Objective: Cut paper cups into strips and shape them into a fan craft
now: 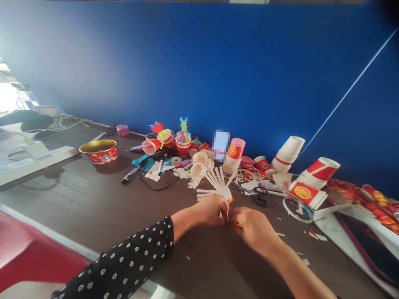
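Note:
A white paper cup cut into fanned strips (216, 187) stands out from my left hand (210, 211), which grips its lower part, with a bit of red print showing near the base. My right hand (252, 227) meets it from the right, its fingertips pinching at the cup's lower edge. The exact grip point is hidden by my fingers. A black sleeve with white dots (124, 261) covers my left forearm. Black-handled scissors (257, 195) lie just beyond my right hand.
Stacked red-and-white paper cups (318, 172) and white cups (288, 153) stand along a blue wall (218, 70). Paper crafts, markers (132, 173) and a red bowl (98, 151) sit on the dark table (199, 257). A power strip (31, 165) lies at left.

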Demonstrator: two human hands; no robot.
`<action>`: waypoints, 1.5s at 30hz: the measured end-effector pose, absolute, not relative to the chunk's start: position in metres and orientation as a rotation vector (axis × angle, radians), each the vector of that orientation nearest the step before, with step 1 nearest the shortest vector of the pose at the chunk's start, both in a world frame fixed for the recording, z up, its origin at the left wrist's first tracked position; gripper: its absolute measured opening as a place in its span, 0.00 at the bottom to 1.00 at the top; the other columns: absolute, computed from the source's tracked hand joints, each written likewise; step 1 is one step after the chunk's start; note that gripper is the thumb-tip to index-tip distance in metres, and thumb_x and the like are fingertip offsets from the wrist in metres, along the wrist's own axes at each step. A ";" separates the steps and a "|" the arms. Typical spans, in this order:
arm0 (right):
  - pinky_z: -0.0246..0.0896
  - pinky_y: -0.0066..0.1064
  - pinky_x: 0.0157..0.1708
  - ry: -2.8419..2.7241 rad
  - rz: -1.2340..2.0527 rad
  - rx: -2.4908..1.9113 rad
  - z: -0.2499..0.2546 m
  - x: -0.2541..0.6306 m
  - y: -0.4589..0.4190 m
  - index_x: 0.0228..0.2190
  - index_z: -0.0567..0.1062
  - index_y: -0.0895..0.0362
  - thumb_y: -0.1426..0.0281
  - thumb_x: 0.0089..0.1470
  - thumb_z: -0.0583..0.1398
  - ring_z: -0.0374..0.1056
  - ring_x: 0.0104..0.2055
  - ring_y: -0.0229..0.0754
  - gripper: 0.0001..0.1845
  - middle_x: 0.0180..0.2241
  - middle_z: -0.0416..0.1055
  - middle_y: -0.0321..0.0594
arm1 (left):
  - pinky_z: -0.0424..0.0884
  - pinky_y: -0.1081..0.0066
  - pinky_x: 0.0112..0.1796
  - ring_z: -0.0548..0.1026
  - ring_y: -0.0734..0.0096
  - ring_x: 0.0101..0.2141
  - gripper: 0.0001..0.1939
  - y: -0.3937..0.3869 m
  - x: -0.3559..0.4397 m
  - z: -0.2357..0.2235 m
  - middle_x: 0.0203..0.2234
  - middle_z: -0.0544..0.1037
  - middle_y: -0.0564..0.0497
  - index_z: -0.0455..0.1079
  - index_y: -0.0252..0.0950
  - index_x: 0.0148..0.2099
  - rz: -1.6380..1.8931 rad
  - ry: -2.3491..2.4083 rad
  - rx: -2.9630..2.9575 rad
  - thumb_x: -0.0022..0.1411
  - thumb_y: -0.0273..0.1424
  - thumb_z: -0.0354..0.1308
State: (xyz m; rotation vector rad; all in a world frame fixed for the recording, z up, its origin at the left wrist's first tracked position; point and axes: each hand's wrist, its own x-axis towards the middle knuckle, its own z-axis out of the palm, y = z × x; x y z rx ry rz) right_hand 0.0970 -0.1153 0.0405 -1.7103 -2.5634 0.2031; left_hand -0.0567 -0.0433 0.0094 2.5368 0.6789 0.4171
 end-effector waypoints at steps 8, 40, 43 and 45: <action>0.51 0.26 0.31 -2.560 0.151 -1.599 0.037 0.095 -0.113 0.29 0.75 0.56 0.77 0.51 0.52 0.65 0.36 0.39 0.12 0.32 0.73 0.38 | 0.64 0.76 0.36 0.72 0.72 0.34 0.03 -0.044 -0.056 0.007 0.35 0.76 0.49 0.73 0.32 0.23 0.465 0.694 2.534 0.44 0.21 0.60; 0.51 0.29 0.30 -2.537 -0.003 -1.838 0.042 0.088 -0.118 0.27 0.75 0.57 0.78 0.51 0.52 0.68 0.33 0.41 0.12 0.28 0.74 0.41 | 0.64 0.77 0.33 0.71 0.75 0.32 0.03 -0.047 -0.055 0.007 0.35 0.76 0.52 0.75 0.34 0.24 0.438 0.806 2.464 0.44 0.22 0.61; 0.51 0.29 0.30 -2.596 -0.031 -1.836 0.044 0.087 -0.121 0.25 0.76 0.56 0.78 0.52 0.52 0.69 0.32 0.41 0.14 0.29 0.75 0.41 | 0.64 0.78 0.32 0.71 0.77 0.29 0.04 -0.047 -0.054 0.009 0.35 0.76 0.52 0.75 0.34 0.25 0.409 0.825 2.459 0.44 0.21 0.61; 0.51 0.29 0.31 -2.635 -0.074 -1.825 0.044 0.085 -0.122 0.25 0.76 0.56 0.78 0.53 0.52 0.69 0.33 0.42 0.14 0.30 0.75 0.41 | 0.64 0.78 0.31 0.70 0.77 0.28 0.04 -0.047 -0.054 0.010 0.35 0.76 0.52 0.75 0.34 0.24 0.386 0.808 2.473 0.44 0.21 0.61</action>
